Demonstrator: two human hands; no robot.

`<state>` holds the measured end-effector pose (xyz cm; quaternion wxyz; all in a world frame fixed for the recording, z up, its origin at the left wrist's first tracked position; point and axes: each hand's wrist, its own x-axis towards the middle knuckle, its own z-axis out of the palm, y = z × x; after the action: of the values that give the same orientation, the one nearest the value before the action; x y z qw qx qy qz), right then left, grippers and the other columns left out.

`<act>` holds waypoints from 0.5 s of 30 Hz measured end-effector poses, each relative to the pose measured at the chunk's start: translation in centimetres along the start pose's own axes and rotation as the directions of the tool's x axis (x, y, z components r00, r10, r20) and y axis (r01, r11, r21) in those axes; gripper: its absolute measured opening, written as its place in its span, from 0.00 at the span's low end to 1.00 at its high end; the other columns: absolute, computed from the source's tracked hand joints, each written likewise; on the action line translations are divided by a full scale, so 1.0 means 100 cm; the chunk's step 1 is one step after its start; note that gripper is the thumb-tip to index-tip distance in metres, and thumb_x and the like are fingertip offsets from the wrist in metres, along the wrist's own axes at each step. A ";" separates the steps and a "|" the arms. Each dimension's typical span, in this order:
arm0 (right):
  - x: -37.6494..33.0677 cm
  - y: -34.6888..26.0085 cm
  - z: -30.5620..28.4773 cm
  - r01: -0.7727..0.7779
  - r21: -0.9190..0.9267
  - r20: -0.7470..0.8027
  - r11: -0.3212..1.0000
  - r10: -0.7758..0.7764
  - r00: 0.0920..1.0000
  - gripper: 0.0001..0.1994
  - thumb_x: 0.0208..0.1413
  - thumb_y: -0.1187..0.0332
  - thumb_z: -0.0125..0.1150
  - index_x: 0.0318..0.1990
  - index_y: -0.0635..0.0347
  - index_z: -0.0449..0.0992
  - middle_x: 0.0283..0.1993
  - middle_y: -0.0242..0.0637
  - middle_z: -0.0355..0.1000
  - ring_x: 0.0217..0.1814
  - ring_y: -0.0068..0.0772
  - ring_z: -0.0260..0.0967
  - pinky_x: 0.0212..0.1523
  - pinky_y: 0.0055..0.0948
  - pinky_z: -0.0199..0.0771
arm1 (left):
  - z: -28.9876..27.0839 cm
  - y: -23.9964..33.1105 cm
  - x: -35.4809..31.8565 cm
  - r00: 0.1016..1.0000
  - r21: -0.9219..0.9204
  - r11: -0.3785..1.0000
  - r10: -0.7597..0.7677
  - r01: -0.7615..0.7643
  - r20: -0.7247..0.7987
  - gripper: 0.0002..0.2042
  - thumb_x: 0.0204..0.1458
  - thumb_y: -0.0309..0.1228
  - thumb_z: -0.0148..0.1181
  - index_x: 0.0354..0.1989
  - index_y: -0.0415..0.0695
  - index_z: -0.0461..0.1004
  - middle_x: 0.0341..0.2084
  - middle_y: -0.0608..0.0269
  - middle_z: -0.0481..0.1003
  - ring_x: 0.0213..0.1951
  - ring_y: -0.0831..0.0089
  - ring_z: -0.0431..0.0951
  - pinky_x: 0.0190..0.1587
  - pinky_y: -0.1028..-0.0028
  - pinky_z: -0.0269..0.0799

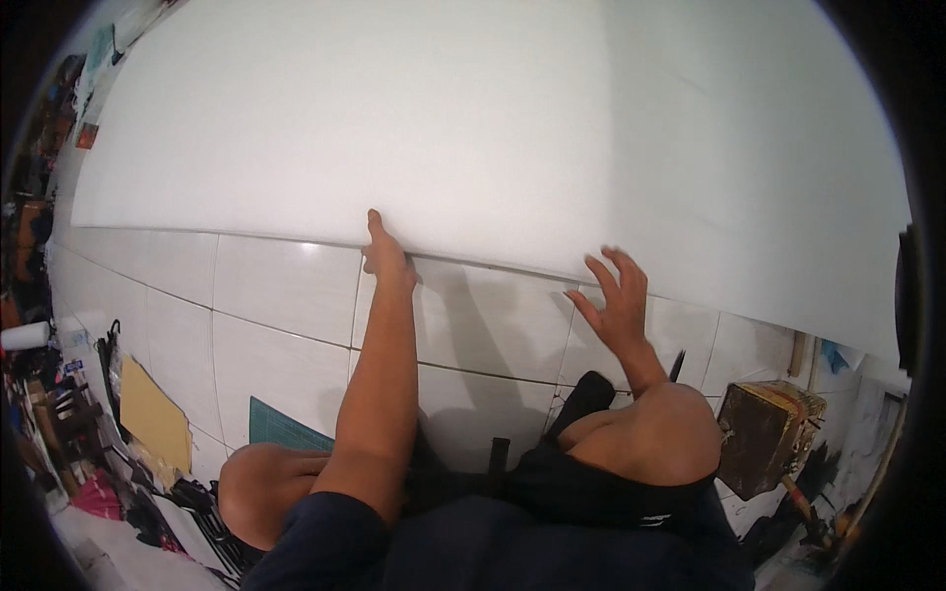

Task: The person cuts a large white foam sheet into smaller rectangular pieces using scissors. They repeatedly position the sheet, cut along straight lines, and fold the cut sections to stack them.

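A large white sheet or board [394, 118] spreads over the upper part of the head view, its near edge running slightly downhill to the right. At this edge, my left hand [389, 258] has its thumb on the top face and its other fingers bent at or under the rim, partly hidden. Farther right, my right hand [621, 305] hovers at the same edge with fingers spread and curved, gripping nothing. Whether its fingertips touch the sheet I cannot tell.
Pale floor tiles [276, 305] lie below the sheet. A green cutting mat [281, 426] is beside my left knee, a yellow board [155, 414] farther left. A brown box [759, 433] stands right of my right knee. Clutter and a white roll [25, 337] line the left side.
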<state>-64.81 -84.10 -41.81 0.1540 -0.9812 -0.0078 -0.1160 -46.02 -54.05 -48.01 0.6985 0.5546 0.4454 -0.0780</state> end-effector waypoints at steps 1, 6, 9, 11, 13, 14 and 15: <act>0.020 0.002 -0.004 0.082 -0.016 0.019 0.997 -0.082 0.996 0.30 0.46 0.55 0.72 0.57 0.55 0.72 0.61 0.47 0.65 0.64 0.49 0.62 0.63 0.46 0.59 | 0.002 0.000 -0.003 1.000 0.029 1.000 -0.006 0.006 -0.001 0.53 0.50 0.63 0.53 0.69 0.29 0.40 0.67 0.41 0.45 0.63 0.46 0.60 0.61 0.45 0.62; 0.033 0.025 0.019 0.158 -0.021 0.133 0.987 -0.154 0.979 0.28 0.48 0.53 0.69 0.58 0.47 0.74 0.64 0.42 0.63 0.68 0.48 0.57 0.65 0.50 0.56 | 0.005 -0.002 -0.005 0.993 0.114 0.993 0.030 -0.017 -0.111 0.51 0.51 0.62 0.52 0.68 0.28 0.43 0.66 0.38 0.46 0.62 0.44 0.61 0.61 0.48 0.62; 0.029 0.023 0.028 0.158 -0.063 0.095 0.985 -0.152 0.984 0.27 0.48 0.54 0.70 0.57 0.48 0.74 0.64 0.42 0.63 0.67 0.49 0.58 0.65 0.50 0.56 | -0.001 -0.004 -0.001 0.989 0.188 0.982 0.046 -0.019 -0.142 0.50 0.51 0.60 0.51 0.68 0.28 0.43 0.65 0.36 0.47 0.62 0.44 0.62 0.60 0.49 0.64; 0.035 0.012 0.041 0.182 0.045 0.032 0.982 -0.184 0.982 0.26 0.48 0.57 0.70 0.57 0.49 0.74 0.65 0.42 0.63 0.68 0.50 0.57 0.66 0.51 0.55 | -0.025 0.010 0.022 0.968 0.297 0.955 0.068 0.008 -0.243 0.49 0.53 0.58 0.53 0.69 0.29 0.42 0.66 0.35 0.48 0.64 0.42 0.58 0.60 0.49 0.62; 0.025 0.024 0.032 0.155 -0.002 0.062 0.988 -0.155 0.986 0.27 0.47 0.62 0.71 0.57 0.55 0.73 0.66 0.47 0.61 0.69 0.54 0.55 0.65 0.52 0.55 | -0.004 0.013 -0.004 0.789 0.587 0.793 0.461 -0.162 -0.405 0.48 0.53 0.56 0.56 0.70 0.31 0.42 0.67 0.35 0.47 0.67 0.40 0.51 0.65 0.49 0.55; 0.021 0.030 0.027 0.163 -0.039 0.038 0.986 -0.161 0.986 0.28 0.48 0.61 0.70 0.58 0.55 0.72 0.67 0.47 0.60 0.70 0.54 0.54 0.66 0.54 0.53 | 0.000 0.020 -0.011 0.646 0.691 0.604 0.719 -0.396 -0.258 0.47 0.54 0.55 0.56 0.70 0.34 0.43 0.68 0.36 0.46 0.68 0.40 0.48 0.67 0.49 0.50; 0.019 0.030 0.026 0.149 -0.049 0.061 0.988 -0.146 0.987 0.29 0.48 0.62 0.70 0.60 0.54 0.70 0.67 0.47 0.60 0.70 0.54 0.53 0.67 0.55 0.52 | -0.001 0.024 -0.017 0.438 0.758 0.351 0.894 -0.550 -0.096 0.45 0.54 0.54 0.57 0.71 0.37 0.44 0.69 0.36 0.44 0.69 0.40 0.45 0.69 0.49 0.45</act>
<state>-62.20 -86.20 -44.65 0.1183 -0.9846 -0.0817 -0.0991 -45.61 -53.67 -45.10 0.2813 0.8912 0.2454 0.2577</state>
